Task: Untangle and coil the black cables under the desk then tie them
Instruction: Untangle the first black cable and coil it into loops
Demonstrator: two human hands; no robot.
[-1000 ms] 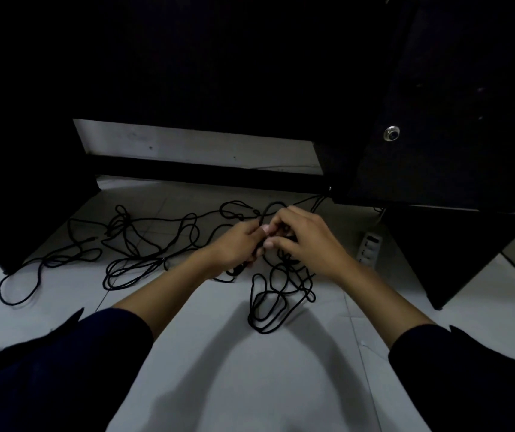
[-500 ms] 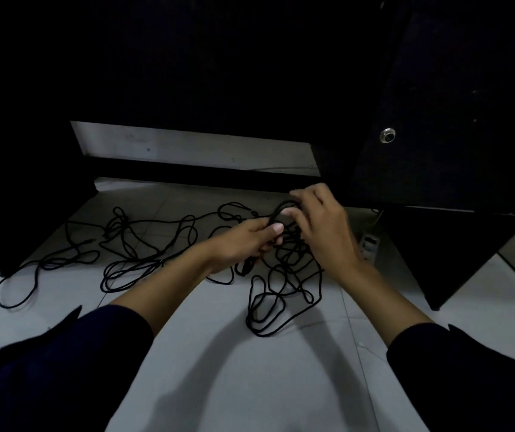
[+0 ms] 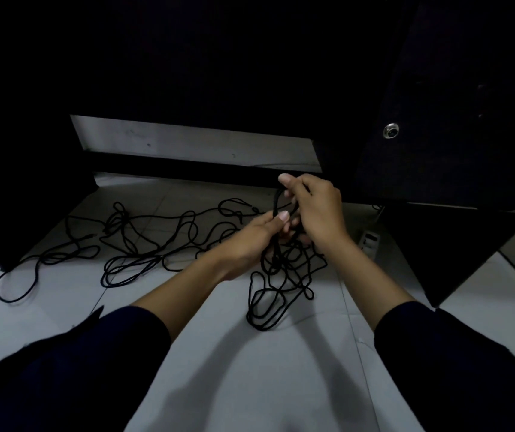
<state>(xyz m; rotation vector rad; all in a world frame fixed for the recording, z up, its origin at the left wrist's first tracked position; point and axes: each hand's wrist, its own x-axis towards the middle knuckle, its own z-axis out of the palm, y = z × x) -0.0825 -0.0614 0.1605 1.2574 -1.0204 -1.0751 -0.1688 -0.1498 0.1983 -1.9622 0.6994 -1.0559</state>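
Where hands [image 3: 318, 210] meet: cables [image 3: 276, 244] (tangled).

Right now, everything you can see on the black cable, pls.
The black cable is thin, round and matte, like a rubber-coated cord. It lies loose and tangled over the pale tiled floor under the dark desk, with open loops at far left, a knotted run through the middle and a bunch of loops near the hands. The left hand grips strands low; the right hand pinches a strand lifted above it. Not coiled or tied yet. No plug or end is clearly visible.
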